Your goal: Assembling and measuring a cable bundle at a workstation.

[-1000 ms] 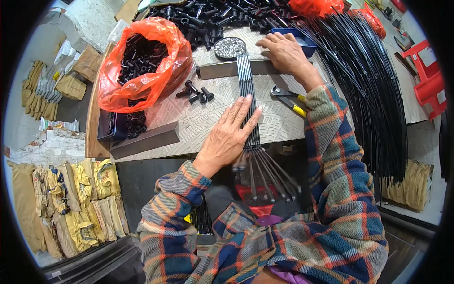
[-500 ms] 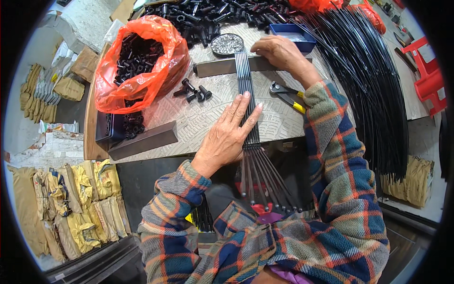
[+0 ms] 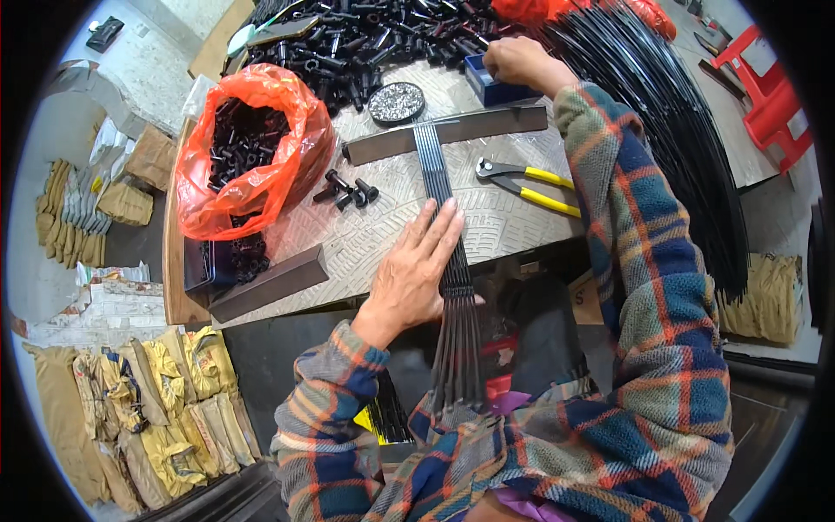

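My left hand (image 3: 416, 271) lies along a flat row of thin black rods (image 3: 432, 165), its fingers stretched over them and the thumb tip showing at the far side from beneath. The rods' upper ends rest over a dark metal bar (image 3: 504, 123); their lower parts hang past the table edge, with small knobs at the ends. My right hand (image 3: 524, 66) is at the small blue box (image 3: 497, 94), fingers bent together above its rim. Whatever those fingertips hold is hidden. Nearby are a round tin of small silvery bits (image 3: 396, 102) and yellow-handled cutting pliers (image 3: 535, 187).
A red plastic bag (image 3: 300, 143) of black bolts stands at the left, beside a second dark bar (image 3: 270, 283). Several loose bolts (image 3: 348, 189) lie near it. A large bolt heap (image 3: 365, 43) covers the back. Long black rods (image 3: 661, 130) are piled at right, near a red stool (image 3: 765, 96).
My right hand has gone from the metal bar up to the blue box. My left hand stays on the rods, its fingers closer together. The hanging rod ends have drawn together.
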Demonstrator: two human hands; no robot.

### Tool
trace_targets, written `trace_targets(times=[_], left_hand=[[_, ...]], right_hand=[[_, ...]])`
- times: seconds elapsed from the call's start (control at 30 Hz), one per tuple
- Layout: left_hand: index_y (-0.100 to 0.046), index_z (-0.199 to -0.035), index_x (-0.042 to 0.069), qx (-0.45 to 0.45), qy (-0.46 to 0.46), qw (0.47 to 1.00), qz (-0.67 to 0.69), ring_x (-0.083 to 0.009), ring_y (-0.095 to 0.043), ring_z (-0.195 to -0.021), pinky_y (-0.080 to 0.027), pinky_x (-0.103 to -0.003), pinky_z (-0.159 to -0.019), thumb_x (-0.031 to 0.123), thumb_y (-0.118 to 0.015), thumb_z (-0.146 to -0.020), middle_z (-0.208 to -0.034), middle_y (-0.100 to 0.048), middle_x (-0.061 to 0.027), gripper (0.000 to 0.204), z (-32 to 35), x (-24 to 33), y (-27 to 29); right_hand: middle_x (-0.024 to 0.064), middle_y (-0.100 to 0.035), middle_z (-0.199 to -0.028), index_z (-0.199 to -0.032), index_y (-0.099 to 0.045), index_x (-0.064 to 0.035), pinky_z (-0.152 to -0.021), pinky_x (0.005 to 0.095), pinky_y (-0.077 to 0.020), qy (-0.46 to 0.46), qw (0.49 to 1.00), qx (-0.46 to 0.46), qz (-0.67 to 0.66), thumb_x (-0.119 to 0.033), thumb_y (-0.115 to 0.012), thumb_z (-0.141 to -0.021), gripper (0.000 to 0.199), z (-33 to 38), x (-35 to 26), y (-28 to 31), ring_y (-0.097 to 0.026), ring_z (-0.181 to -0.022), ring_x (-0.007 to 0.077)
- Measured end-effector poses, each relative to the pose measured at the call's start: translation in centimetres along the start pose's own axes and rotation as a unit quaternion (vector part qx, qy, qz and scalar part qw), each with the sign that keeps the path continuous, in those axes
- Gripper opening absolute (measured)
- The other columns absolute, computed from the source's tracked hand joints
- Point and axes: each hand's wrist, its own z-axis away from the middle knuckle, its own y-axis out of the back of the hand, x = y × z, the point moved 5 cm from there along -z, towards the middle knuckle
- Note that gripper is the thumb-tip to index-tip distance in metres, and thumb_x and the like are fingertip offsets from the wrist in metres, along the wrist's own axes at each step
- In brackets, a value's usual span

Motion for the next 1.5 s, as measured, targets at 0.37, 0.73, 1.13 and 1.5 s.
trace_targets(times=[0.37,0.73,1.13,1.5], left_hand=[[-0.038,-0.126,-0.003,0.012,0.008,0.999,-0.032,-0.0353,-0.032,-0.124,-0.031,-0.042,-0.099,0.058,-0.06,-0.067,-0.133,-0.036,-0.0177,0.087,0.7,0.1,-0.2],[-0.039,-0.125,-0.004,-0.004,-0.001,1.0,-0.023,-0.0371,-0.034,-0.123,-0.031,-0.043,-0.1,0.056,-0.063,-0.067,-0.132,-0.037,-0.02,0.087,-0.2,0.1,-1.1],[-0.038,-0.124,-0.008,-0.022,0.006,0.999,-0.037,-0.0387,-0.032,-0.124,-0.029,-0.043,-0.101,0.051,-0.068,-0.064,-0.13,-0.038,-0.023,0.089,-0.7,0.5,-1.0],[-0.036,-0.126,-0.006,-0.036,0.023,0.998,-0.056,-0.0379,-0.031,-0.124,-0.026,-0.043,-0.103,0.053,-0.067,-0.064,-0.131,-0.036,-0.0229,0.091,-0.5,0.3,-0.7]], right_hand=[[0.0001,-0.06,-0.091,-0.092,-0.06,-0.0206,-0.062,0.0355,-0.0479,-0.041,0.978,0.189,-0.082,-0.017,-0.05,-0.082,0.014,2.4,-4.0,4.1,-0.061,-0.078,0.0237],[0.0038,-0.059,-0.079,-0.084,-0.066,-0.0168,-0.06,0.0346,-0.0441,0.024,0.974,0.087,-0.21,-0.013,-0.057,-0.077,0.013,4.7,-7.5,0.9,-0.059,-0.073,0.025],[0.0075,-0.062,-0.082,-0.088,-0.067,-0.0175,-0.061,0.0377,-0.0457,0.044,0.981,0.094,-0.167,-0.01,-0.056,-0.073,0.02,4.8,-8.0,1.7,-0.061,-0.075,0.0266],[0.0093,-0.063,-0.078,-0.087,-0.067,-0.0161,-0.061,0.0366,-0.0461,0.047,0.975,0.1,-0.193,-0.013,-0.056,-0.075,0.017,4.3,-8.7,2.3,-0.062,-0.075,0.0263]])
